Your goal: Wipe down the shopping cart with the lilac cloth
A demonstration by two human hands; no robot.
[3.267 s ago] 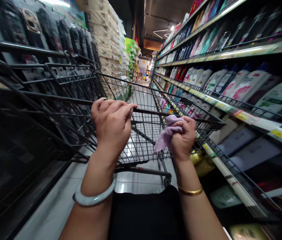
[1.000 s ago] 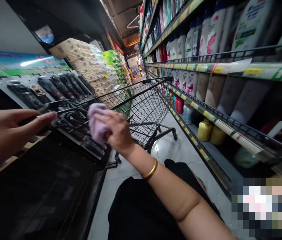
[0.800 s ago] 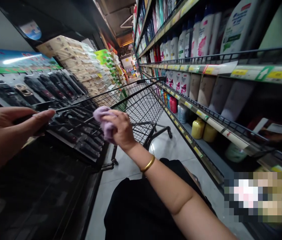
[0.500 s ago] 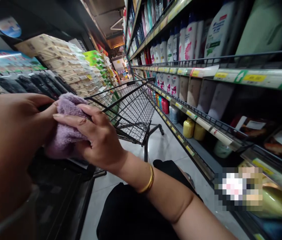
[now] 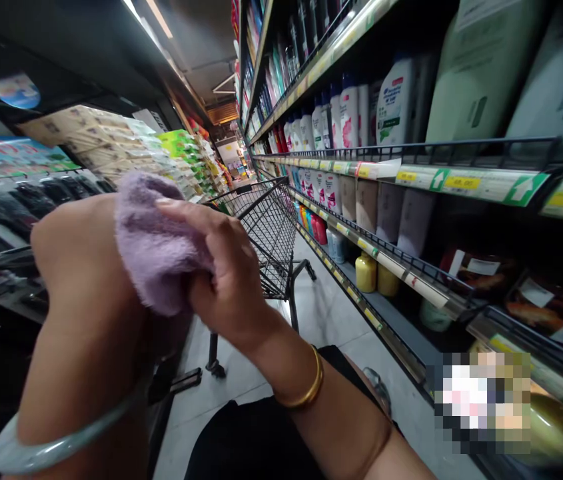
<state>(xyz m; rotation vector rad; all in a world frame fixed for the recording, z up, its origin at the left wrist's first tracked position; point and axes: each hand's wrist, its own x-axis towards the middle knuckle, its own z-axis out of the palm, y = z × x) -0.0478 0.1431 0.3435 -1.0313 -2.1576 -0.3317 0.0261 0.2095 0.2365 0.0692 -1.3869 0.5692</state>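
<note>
A fluffy purple cloth (image 5: 158,243) is bunched between my two hands in the head view. My right hand (image 5: 231,273) is closed on it, with fingers laid over its near side and a gold bangle on the wrist. My left hand (image 5: 81,233) is bent at the wrist and presses against the cloth's left side. Its fingers are hidden behind the cloth, so their grip does not show. A pale bangle (image 5: 61,443) hangs on the left forearm.
A black wire shopping cart (image 5: 274,247) stands ahead in the aisle. Shelves of shampoo bottles (image 5: 348,113) line the right side. Stacked packs (image 5: 91,140) and hanging black goods (image 5: 26,203) are on the left. Yellow jars (image 5: 366,272) sit on a low shelf.
My left hand has drawn back and turned, baring its wrist and bangle. The cloth and my right hand have moved slightly right, and more of the cloth shows. The view has shifted.
</note>
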